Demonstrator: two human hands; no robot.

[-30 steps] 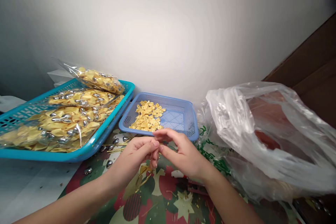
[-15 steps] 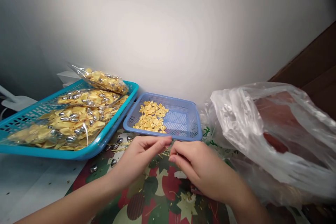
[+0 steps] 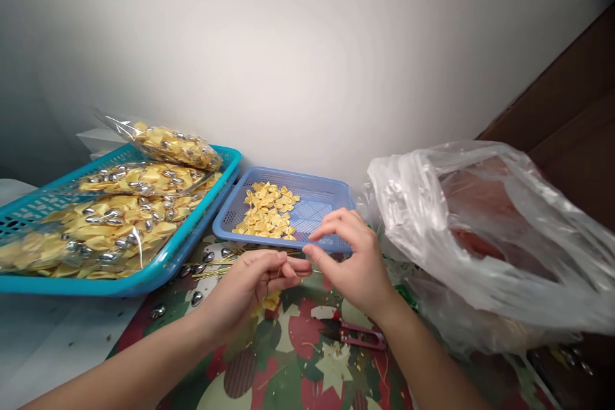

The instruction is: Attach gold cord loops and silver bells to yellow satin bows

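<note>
My left hand [image 3: 257, 282] is closed, thumb pressed to the forefinger, near the front of the small blue basket [image 3: 218, 224]. A piece of yellow ribbon [image 3: 270, 302] shows under its curled fingers; the grip on it is partly hidden. To its right, slightly raised, is my right hand [image 3: 353, 262], its thumb and forefinger tips nearly together in a pinch. Anything between those tips is too fine to make out. Inside the small basket lies a heap of yellow ribbon bows [image 3: 269, 211]. Red-handled thread snips [image 3: 355, 334] lie on the patterned cloth [image 3: 273, 346] below my right hand.
At left, a large turquoise basket [image 3: 148, 282] holds clear bags of yellow bows and silver bells [image 3: 129, 218]. Gold cords [image 3: 211, 272] and loose silver bells [image 3: 157, 312] lie before it. A crumpled clear plastic bag [image 3: 418, 198] stands at right. A white wall [image 3: 298, 64] rises behind.
My right hand has lifted and its fingers have spread somewhat, away from my left. The thread snips and the yellow ribbon under my left hand now show. The whole view has shifted slightly.
</note>
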